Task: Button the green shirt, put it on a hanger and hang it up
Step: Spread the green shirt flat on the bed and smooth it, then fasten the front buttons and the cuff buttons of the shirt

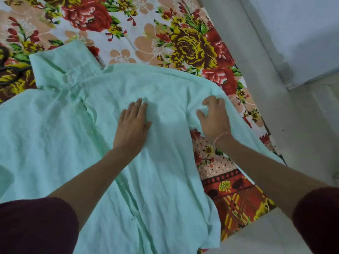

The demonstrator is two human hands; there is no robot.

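The left hand (pixel 132 125) lay flat and released on the chest of the shirt (pixel 55 134), fingers straight, pressing the cloth down. The right hand (pixel 214 118) sat near it, at the shirt's shoulder and sleeve, with its fingers curled into the cloth and grasping what looked like a fold of it.

In the head view, the only one, the shirt was spread front up on the bed (pixel 192 46), across a flowered sheet. Its collar (pixel 62 68) pointed to the upper left, and one sleeve trailed toward the bed's edge by the floor (pixel 297 125). The placket (pixel 110 162) ran from the collar down toward the person, and its two edges lay together with a few pale buttons showing along it. It read as closed, though motion blur hid whether every button was fastened.

By that judgement the buttoning was done or nearly done, and the hands were smoothing the shirt. The hanger step and the hanging up were both left. A dark curved thing (pixel 7 70) at the left edge may have been the hanger, but it was too cut off to tell.
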